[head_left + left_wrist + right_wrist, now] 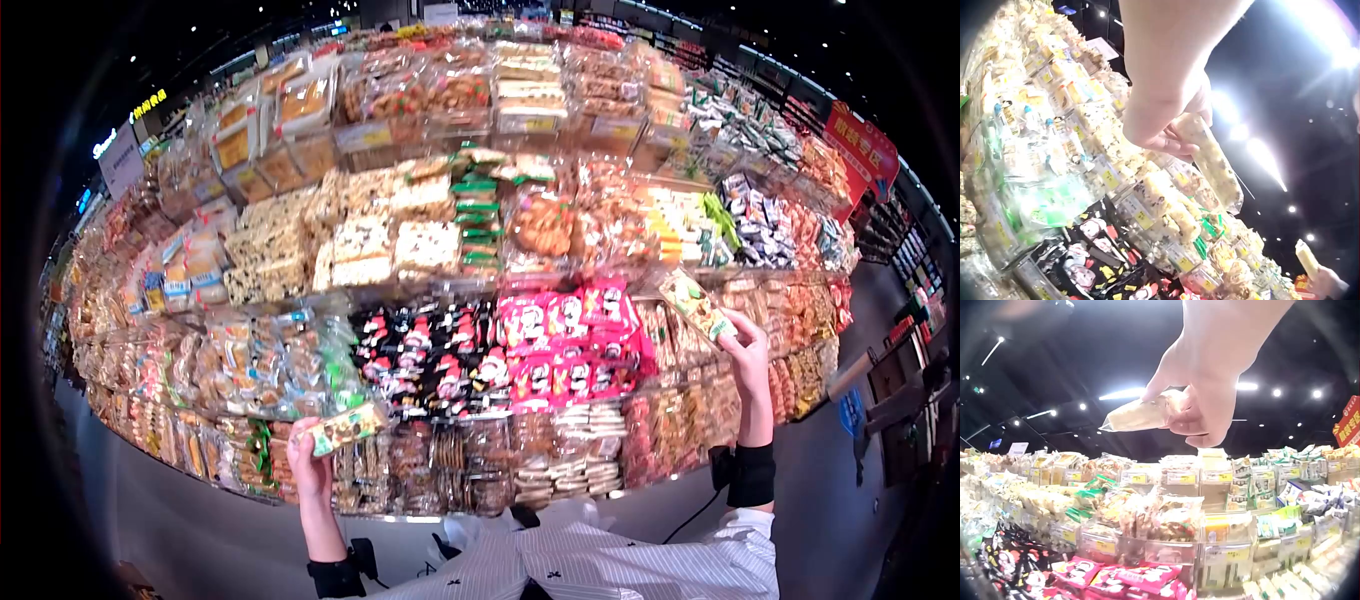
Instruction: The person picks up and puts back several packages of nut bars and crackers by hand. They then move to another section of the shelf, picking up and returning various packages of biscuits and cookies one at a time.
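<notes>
My left hand [309,459] pinches one end of a wrapped snack bar [348,428] with a pale, speckled filling and green print. In the left wrist view this bar [1211,164] slants downward out of the fingers, above the display. Over on the right, my right hand [746,350] grips a second wrapped bar [696,306] by its lower end, thumb on one side. The right wrist view shows that bar [1140,415] pointing left from the thumb and fingers, its clear wrapper end sticking out. Both bars are held up over the packed snacks.
A tiered, curved display holds black packets [430,350], pink packets [575,335], nougat-like blocks [365,240] and bags with green wrapping [345,370]. Price tags [1182,478] line clear dividers. At the right stand a red sign [862,150] and further shelves.
</notes>
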Demonstrator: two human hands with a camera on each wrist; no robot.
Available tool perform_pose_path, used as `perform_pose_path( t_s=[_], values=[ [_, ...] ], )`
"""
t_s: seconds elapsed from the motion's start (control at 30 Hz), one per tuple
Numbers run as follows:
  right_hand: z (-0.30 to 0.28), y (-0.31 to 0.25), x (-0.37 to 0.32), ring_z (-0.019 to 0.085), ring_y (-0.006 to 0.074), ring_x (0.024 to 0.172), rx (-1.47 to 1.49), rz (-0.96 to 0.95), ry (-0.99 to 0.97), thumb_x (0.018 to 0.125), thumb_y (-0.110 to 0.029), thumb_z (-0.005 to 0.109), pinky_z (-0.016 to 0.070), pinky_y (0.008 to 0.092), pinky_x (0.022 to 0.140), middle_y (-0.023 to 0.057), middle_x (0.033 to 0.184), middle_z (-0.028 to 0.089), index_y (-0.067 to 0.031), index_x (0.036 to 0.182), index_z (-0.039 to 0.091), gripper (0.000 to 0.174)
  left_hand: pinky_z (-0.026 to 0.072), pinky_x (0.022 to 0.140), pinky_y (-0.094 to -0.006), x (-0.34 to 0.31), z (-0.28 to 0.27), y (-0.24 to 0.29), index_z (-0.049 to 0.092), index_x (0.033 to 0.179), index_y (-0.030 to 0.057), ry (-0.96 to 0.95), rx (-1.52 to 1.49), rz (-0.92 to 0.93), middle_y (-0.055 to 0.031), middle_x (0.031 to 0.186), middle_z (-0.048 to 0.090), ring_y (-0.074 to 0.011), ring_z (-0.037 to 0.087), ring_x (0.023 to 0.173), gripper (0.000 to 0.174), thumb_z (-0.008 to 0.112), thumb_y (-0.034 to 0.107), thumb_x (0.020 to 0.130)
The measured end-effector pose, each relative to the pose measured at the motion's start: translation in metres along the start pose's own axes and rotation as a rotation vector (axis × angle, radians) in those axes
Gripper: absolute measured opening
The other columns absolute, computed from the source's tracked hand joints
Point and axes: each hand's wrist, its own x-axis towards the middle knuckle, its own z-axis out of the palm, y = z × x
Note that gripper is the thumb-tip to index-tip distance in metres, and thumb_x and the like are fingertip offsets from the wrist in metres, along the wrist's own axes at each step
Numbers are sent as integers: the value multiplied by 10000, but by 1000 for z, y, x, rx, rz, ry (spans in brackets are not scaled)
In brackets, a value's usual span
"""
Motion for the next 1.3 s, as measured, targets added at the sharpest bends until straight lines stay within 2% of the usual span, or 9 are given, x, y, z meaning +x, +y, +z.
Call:
perform_pose_path(
  t_s=[0.3, 0.43, 0.63, 0.67, 0.7, 0.8, 0.97, 1.03, 1.3],
  values=[
    [17, -66, 236, 566, 124, 888, -345, -502, -160, 762, -192, 668, 433, 255, 793, 94, 988, 625, -16, 1080, 607, 369, 483, 715, -286, -7, 81, 26, 512, 996, 8, 140, 209, 105, -70, 887, 553, -152, 573, 798, 398, 651, 290, 752],
    [64, -81, 326, 582, 98, 774, -302, -481, -256, 790, -280, 635, 447, 248, 717, 79, 873, 650, -22, 1059, 618, 374, 477, 731, -279, -20, 93, 45, 516, 960, -12, 149, 412, 141, -97, 869, 599, -151, 585, 787, 410, 686, 278, 727],
    [155, -64, 421, 622, 255, 739, -580, -639, -177, 750, -386, 640, 468, 327, 726, 120, 781, 654, -45, 1010, 643, 429, 478, 714, -272, -23, 83, 23, 519, 939, -12, 227, 270, 193, -85, 840, 587, -152, 585, 762, 366, 674, 254, 741],
    [167, -63, 433, 586, 288, 879, -691, -655, -200, 740, -412, 634, 441, 385, 819, 128, 873, 645, -63, 1007, 647, 440, 480, 693, -271, -20, 73, 13, 507, 945, -3, 249, 294, 185, -82, 832, 582, -153, 583, 750, 350, 653, 254, 756],
    [182, -55, 437, 504, 296, 1008, -952, -812, -67, 776, -414, 587, 379, 424, 896, 118, 998, 598, -116, 1014, 654, 387, 481, 672, -270, -19, 59, 2, 495, 951, 6, 272, 319, 175, -80, 824, 578, -154, 581, 738, 334, 631, 253, 772],
    [207, -41, 445, 470, 269, 987, -1134, -949, 62, 854, -352, 478, 359, 397, 877, 80, 1031, 526, -174, 1015, 633, 285, 412, 873, -346, -21, 24, -18, 586, 922, -2, 286, 369, -22, -106, 1118, 553, -209, 488, 1087, 287, 656, 249, 800],
    [214, -35, 452, 456, 278, 1032, -1194, -941, 31, 885, -337, 426, 349, 400, 900, 90, 1082, 518, -179, 1145, 541, 325, 408, 888, -377, 2, 50, -26, 574, 995, -27, 344, 357, 76, -124, 1132, 548, -228, 515, 1058, 281, 622, 187, 820],
    [211, -29, 453, 431, 291, 1086, -1223, -1106, 146, 892, -336, 416, 323, 411, 939, 106, 1158, 492, -150, 1209, 487, 375, 456, 747, -281, 24, 58, -30, 528, 929, -15, 224, 258, 49, -79, 841, 587, -155, 575, 781, 369, 677, 261, 734],
    [174, -47, 405, 418, 289, 1103, -937, -1158, 70, 873, -304, 474, 325, 414, 950, 108, 1142, 498, -106, 1188, 500, 373, 493, 735, -276, 138, 193, 1, 535, 984, -9, -164, 278, 110, -107, 938, 607, -152, 594, 822, 326, 654, 197, 761]
  ],
)
